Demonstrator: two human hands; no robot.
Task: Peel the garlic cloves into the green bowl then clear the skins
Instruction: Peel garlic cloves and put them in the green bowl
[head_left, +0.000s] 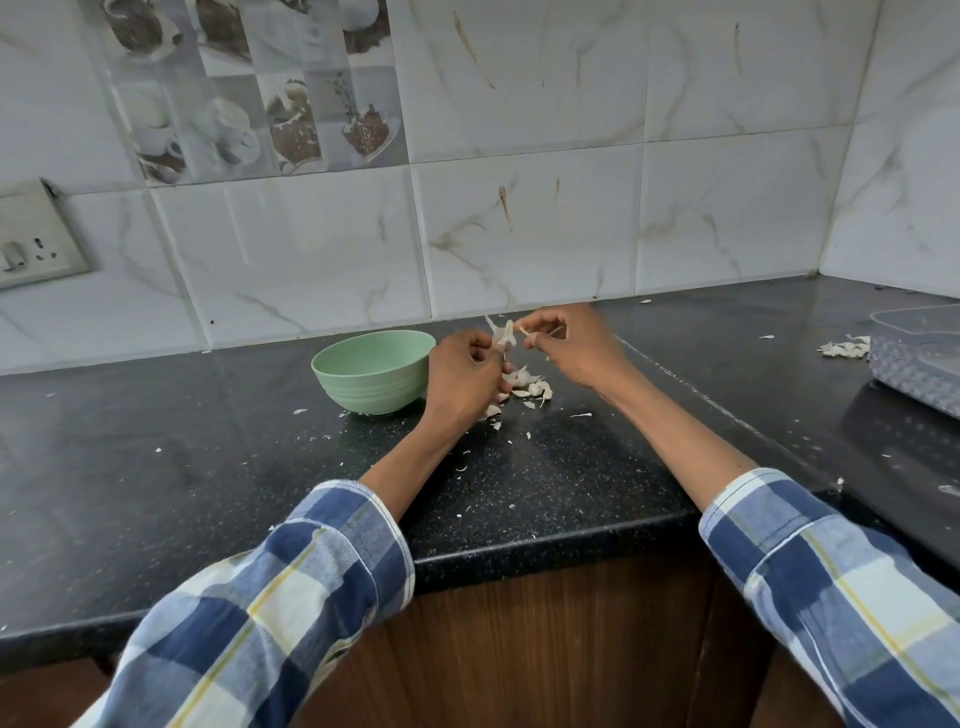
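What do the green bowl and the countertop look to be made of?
Green bowl: probably plastic or melamine, with a matte, uniform pale green and moulded ridges around its lower wall. Countertop: looks like polished black granite, with fine light speckles and a glossy sheen, though it could be an engineered stone.

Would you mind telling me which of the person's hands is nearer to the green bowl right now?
Left. The left hand is right beside the green bowl, holding a garlic clove just past its rim. The right hand is farther off, on the clove's other side, pinching its skin.
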